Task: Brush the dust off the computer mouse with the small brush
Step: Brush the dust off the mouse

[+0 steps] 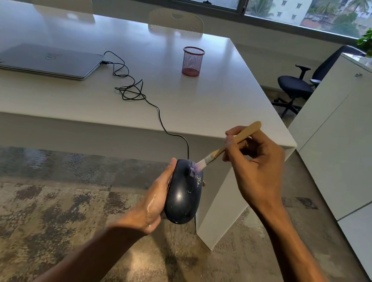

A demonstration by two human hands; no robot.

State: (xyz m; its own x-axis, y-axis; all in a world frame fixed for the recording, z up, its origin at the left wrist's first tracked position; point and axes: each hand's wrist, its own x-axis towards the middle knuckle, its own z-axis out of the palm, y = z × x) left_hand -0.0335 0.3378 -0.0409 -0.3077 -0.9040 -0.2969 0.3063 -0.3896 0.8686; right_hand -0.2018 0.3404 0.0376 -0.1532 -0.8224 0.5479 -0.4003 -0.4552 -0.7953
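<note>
The glossy black wired computer mouse (183, 194) carries pale dust specks near its front and sits off the white tabletop (138, 102), over the floor. The left hand (153, 205) cups its side. The right hand (255, 163) pinches the small wooden-handled brush (231, 144), bristles touching the mouse. No readable writing.

Dust-speckled black mouse (183, 194), held upright, touched by wooden-handled brush (231, 144) bristles.
</note>
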